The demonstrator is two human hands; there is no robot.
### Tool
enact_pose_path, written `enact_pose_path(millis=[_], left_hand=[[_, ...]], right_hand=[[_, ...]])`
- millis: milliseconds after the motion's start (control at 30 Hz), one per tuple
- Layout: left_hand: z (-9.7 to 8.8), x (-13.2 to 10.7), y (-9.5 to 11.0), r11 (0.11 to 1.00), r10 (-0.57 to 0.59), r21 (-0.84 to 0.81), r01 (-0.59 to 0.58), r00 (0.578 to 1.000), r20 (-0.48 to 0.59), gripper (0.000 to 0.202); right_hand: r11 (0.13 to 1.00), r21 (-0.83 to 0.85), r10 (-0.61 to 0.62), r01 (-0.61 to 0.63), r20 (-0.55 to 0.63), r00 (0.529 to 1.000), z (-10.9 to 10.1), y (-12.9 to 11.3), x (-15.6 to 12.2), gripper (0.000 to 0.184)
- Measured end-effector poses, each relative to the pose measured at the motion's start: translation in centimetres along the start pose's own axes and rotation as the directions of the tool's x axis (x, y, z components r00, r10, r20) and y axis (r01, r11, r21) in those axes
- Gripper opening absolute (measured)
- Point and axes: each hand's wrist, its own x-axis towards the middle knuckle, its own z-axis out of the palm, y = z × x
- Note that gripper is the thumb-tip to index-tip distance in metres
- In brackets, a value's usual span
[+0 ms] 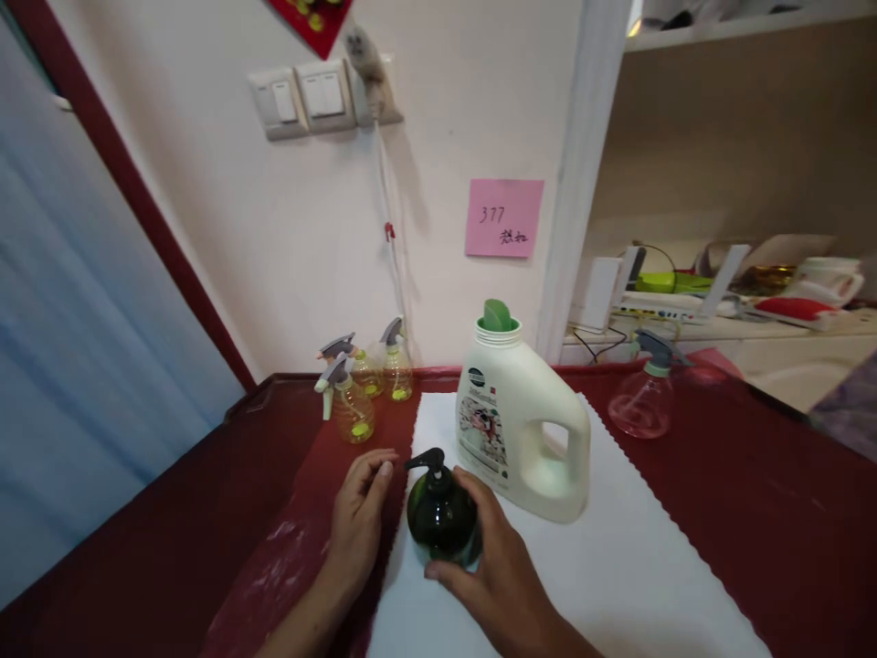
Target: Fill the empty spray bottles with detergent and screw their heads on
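A dark green pump bottle [442,519] with a black pump head stands on the white cloth, its nozzle pointing left. My right hand [503,576] is wrapped round its right side, thumb at the front and fingers behind. Left of the bottle, my left hand [357,516] is loosely curved beside the nozzle, apart from it, with nothing visible in it. Just behind the pump bottle is a large cream-coloured detergent jug [524,420] with a handle. Its cap is off, and something green and leaf-shaped [497,315] shows in its mouth.
Several clear spray bottles [353,411] with grey triggers stand at the back left. Another spray bottle [644,397] is at the right on the dark red table [713,457]. A wall with sockets [335,96] and a pink note [504,217] rises behind; a cluttered shelf [719,334] is at right.
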Motion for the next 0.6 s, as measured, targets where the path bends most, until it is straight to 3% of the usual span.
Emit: enact_pose_path(millis=[133, 367, 600], left_hand=[[0.1, -0.4, 0.1, 0.999, 0.034, -0.005, -0.034, 0.999, -0.006, 0.027], [0.0, -0.6, -0.1, 0.998, 0.067, 0.009, -0.067, 0.998, 0.0, 0.023], [-0.1, -0.6, -0.1, 0.997, 0.071, 0.026, -0.072, 0.997, 0.033, 0.026]], right_hand=[[0.998, 0.056, -0.024, 0.027, -0.061, 0.998, -0.2, 0.6, -0.4, 0.083], [0.97, 0.214, 0.149, -0.12, -0.127, 0.981, -1.4, -1.5, -0.2, 0.086], [0.976, 0.214, -0.002, 0.025, -0.106, 0.994, -5.8, -4.2, -2.0, 0.093]])
